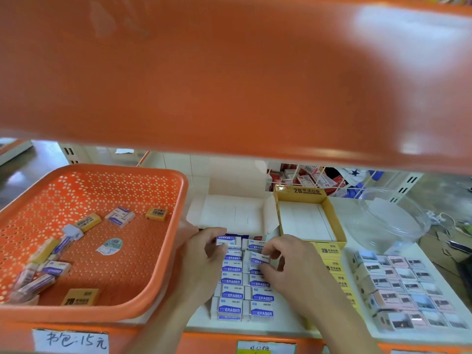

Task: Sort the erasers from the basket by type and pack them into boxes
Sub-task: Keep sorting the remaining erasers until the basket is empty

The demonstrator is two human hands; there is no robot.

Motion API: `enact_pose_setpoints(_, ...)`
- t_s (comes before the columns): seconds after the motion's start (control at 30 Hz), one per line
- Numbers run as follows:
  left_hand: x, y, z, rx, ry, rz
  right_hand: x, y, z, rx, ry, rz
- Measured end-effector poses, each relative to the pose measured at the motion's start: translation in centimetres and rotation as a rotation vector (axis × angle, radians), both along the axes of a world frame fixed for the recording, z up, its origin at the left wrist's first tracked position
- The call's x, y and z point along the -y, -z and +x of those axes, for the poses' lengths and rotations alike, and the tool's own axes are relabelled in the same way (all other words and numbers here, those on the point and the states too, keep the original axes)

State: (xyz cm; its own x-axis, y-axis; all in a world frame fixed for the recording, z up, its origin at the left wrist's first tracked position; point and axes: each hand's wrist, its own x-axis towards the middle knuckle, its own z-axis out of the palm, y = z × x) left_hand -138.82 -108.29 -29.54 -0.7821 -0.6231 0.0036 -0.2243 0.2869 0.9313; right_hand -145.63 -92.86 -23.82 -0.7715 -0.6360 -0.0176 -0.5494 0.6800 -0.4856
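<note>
So the left hand [204, 254] pinches a blue eraser [228, 240] at the far end of the white box [237, 215], the right hand [286, 261] pinches a 2nd eraser [259, 259] just beside it; the orange basket [163, 175] sits just left.

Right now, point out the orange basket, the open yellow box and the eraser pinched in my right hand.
orange basket [63, 314], head view, on its near rim.
open yellow box [336, 221], head view, on its right wall.
pinched eraser [260, 259], head view, on its blue-and-white wrapper.

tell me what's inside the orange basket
The orange basket holds loose yellow erasers, blue-white erasers and an oval sticker. Its near rim covers the front floor.
</note>
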Motion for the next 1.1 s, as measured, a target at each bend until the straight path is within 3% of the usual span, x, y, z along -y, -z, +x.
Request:
enact_pose_setpoints(0.37,0.4,0.0,-0.1,0.009,0.02,-0.046,0.1,0.4,-0.4,-0.012,0.024,-0.018)
enact_pose_setpoints(0.7,-0.7,-1.5,0.7,-0.191,-0.052,-0.212,0.5,-0.3,-0.1,-0.023,0.049,-0.174)
enact_pose_setpoints(0.93,-1.2,-3.9,1.5,-0.216,0.063,0.015,1.1,-1.2,0.4,0.146,0.03,-0.348)
enact_pose_setpoints(1.1,-1.3,-4.4,1.3,-0.227,0.03,0.237,1.2,-1.0,0.7,0.179,0.021,-0.364)
